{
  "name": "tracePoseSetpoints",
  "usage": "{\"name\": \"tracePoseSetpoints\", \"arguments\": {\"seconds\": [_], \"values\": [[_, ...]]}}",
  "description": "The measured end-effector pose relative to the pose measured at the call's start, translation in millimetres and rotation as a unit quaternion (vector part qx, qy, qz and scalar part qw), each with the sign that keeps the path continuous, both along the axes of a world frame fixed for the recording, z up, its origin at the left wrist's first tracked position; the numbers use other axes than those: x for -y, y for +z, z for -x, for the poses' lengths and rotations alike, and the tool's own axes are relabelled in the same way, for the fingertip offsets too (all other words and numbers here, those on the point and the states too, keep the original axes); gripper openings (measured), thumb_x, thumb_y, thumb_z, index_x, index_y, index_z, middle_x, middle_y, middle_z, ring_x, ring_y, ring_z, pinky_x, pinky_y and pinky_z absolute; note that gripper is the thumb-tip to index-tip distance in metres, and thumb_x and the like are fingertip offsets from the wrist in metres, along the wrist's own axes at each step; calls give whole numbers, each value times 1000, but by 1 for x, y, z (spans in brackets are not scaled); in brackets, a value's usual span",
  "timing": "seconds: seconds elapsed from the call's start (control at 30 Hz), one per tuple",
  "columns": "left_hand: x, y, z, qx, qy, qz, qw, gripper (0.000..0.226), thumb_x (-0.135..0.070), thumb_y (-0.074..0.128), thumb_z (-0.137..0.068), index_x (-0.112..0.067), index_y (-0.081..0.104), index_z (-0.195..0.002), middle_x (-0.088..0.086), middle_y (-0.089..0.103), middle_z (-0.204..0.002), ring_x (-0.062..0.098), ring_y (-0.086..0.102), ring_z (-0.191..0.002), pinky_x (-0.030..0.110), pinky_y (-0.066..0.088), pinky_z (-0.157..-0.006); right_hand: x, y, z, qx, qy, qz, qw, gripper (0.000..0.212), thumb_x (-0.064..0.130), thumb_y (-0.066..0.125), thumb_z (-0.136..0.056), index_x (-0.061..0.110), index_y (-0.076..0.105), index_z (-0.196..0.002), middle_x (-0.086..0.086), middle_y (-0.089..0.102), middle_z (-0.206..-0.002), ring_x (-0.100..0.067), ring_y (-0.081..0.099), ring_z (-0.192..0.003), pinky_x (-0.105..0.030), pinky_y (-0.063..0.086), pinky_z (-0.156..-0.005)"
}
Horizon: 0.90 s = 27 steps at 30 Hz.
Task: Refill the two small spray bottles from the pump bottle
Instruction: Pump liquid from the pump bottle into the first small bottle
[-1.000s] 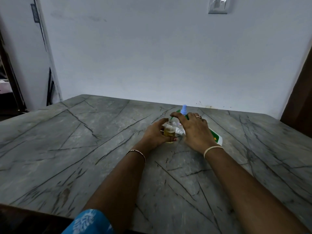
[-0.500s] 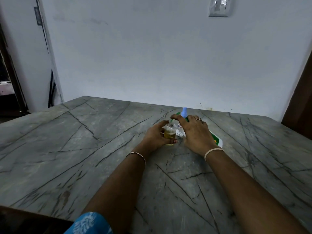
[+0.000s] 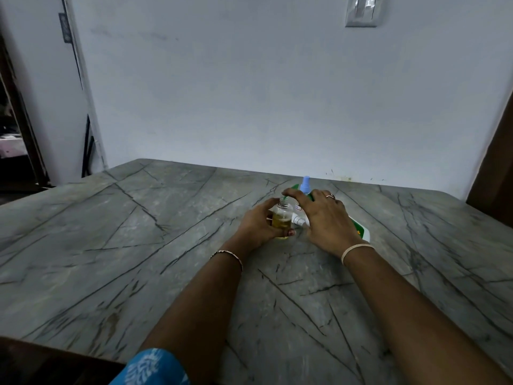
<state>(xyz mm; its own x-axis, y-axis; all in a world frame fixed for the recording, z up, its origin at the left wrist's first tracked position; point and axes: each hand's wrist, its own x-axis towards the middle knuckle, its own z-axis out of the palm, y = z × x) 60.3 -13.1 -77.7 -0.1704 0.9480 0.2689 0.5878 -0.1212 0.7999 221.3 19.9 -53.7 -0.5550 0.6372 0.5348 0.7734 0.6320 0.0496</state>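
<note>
Grey marble table (image 3: pixel 111 245) under me, dark veins cracking across it every which way. The small bottle (image 3: pixel 281 218) is clear, with amber-yellow liquid inside. Behind it, a pale blue spray cap (image 3: pixel 305 183). The pump bottle (image 3: pixel 361 230) shows green and white, a speck of orange on the label, and its nozzle (image 3: pixel 299 220) is white. My sleeve (image 3: pixel 151 366) is bright blue with a white leaf print. Thin silvery bracelet (image 3: pixel 227 254) on one wrist, cream band (image 3: pixel 356 250) on the other, coppery ring (image 3: pixel 330 196). Wall (image 3: pixel 249 93) pale bluish white, door (image 3: pixel 494 168) dark brown.

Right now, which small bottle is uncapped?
The yellow-filled bottle gripped by the left hand: bare threaded neck. The other bottle, behind the right hand, wears a blue top.
</note>
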Motion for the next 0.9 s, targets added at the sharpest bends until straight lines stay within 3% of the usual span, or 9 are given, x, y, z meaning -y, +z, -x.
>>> {"name": "tracePoseSetpoints", "arguments": {"seconds": [0.17, 0.4, 0.53, 0.63, 0.9], "values": [[0, 0, 0, -6, 1, -2, 1000, 93, -26, 86, -64, -21, 37, -143, 8, 61, -127, 20, 64, -106, 34, 50, -97, 2, 3, 6, -19, 10, 0, 1000, 69, 14, 64, -80, 33, 32, -138, -9, 51, -119, -29, 47, -116, -43, 41, -95], [3, 2, -1, -4, 4, 0, 1000, 92, -25, 85, -67, -19, 35, -144, 6, 60, -129, 20, 62, -110, 24, 46, -91, 2, 0, 2, 4, -1, -12, 1000, 78, 17, 63, -85, 39, 21, -146, -11, 50, -126, -29, 46, -119, -43, 40, -98], [3, 2, -1, -13, 3, 0, 1000, 93, -27, 86, -65, -20, 36, -144, 6, 60, -129, 19, 62, -110, 25, 47, -93, 1, 1, 0, 7, -1, -2, 1000, 79, 15, 62, -83, 40, 20, -146, -10, 50, -124, -28, 46, -117, -42, 41, -98], [3, 1, -1, -5, 2, 6, 1000, 94, -27, 86, -65, -20, 35, -144, 8, 60, -130, 21, 62, -111, 34, 48, -99, 2, 1, 4, 3, -4, -3, 1000, 77, 14, 63, -82, 37, 24, -143, -10, 50, -124, -29, 46, -117, -43, 41, -98], [4, 1, -1, 0, 3, -4, 1000, 92, -24, 86, -65, -19, 38, -143, 6, 62, -125, 19, 64, -106, 26, 48, -94, -2, -4, 4, 2, -10, -13, 1000, 79, 18, 64, -84, 40, 20, -146, -10, 50, -128, -28, 46, -118, -43, 41, -99]]}}
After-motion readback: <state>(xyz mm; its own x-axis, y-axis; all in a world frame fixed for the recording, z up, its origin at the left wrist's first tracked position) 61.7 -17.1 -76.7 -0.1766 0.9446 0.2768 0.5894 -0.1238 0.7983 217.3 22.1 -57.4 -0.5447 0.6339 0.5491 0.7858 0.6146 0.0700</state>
